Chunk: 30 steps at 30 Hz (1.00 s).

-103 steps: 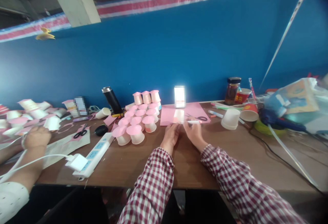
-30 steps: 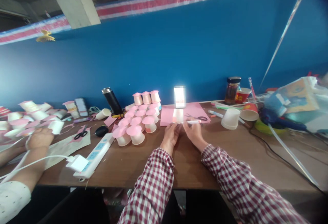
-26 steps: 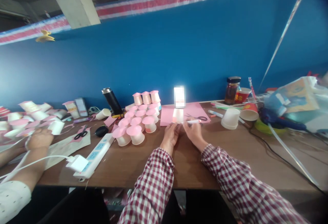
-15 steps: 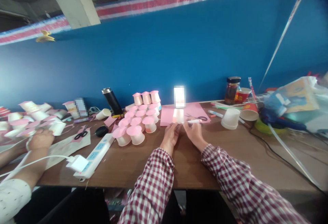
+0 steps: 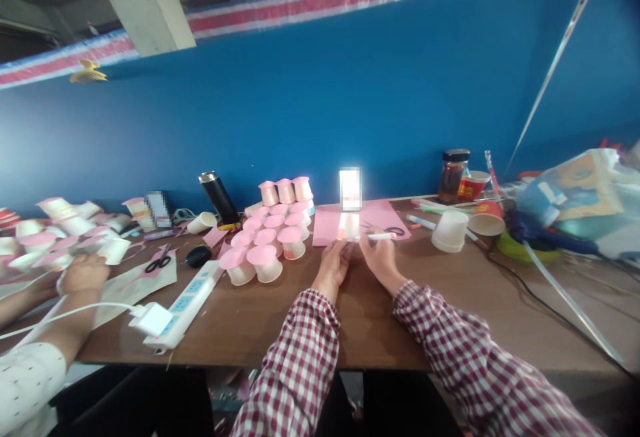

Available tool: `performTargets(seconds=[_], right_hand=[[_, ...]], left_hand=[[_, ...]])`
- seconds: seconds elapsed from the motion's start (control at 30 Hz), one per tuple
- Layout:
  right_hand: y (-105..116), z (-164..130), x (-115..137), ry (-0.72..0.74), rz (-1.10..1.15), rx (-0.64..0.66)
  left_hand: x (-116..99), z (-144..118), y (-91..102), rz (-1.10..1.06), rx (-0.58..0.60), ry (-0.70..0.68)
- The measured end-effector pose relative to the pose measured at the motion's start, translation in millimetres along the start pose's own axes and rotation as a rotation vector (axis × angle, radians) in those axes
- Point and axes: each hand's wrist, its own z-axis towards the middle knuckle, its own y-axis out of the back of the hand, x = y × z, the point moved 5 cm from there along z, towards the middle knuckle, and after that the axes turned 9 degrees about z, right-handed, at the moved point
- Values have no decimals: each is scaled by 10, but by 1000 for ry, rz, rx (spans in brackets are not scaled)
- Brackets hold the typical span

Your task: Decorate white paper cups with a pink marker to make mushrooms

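Left hand (image 5: 334, 265) presses pink paper (image 5: 327, 225); right hand (image 5: 380, 258) grips a pen (image 5: 381, 236), fingertips indistinct.

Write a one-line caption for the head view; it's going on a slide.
Right hand holds a pen over pink paper, left hand steadying, beside pink-topped cups.

red paper cups (image 5: 480, 202): I see yellow marks on the red walls, too small and blurred for me to read.
jar (image 5: 453, 176): I make out no label text on it.
bright screen (image 5: 350, 189): it is blanked out and glaring; I read nothing there.
small box (image 5: 158, 208): its face is blurred; I get no text.
power strip (image 5: 184, 302): I see blue sockets only, no lettering I can read.
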Motion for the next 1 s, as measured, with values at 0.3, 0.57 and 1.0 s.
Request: performTargets(seconds=[0.3,0.57,1.0], right_hand=[[-9,8,-16,1,6,-4],[-22,19,-64,7,22,10],[31,-12,-108,-36,131,-67]], left_hand=[[10,2,7,-28,-11,3],[9,5,18,-49,-24,13],[-16,-27,46,-131,-135,36]])
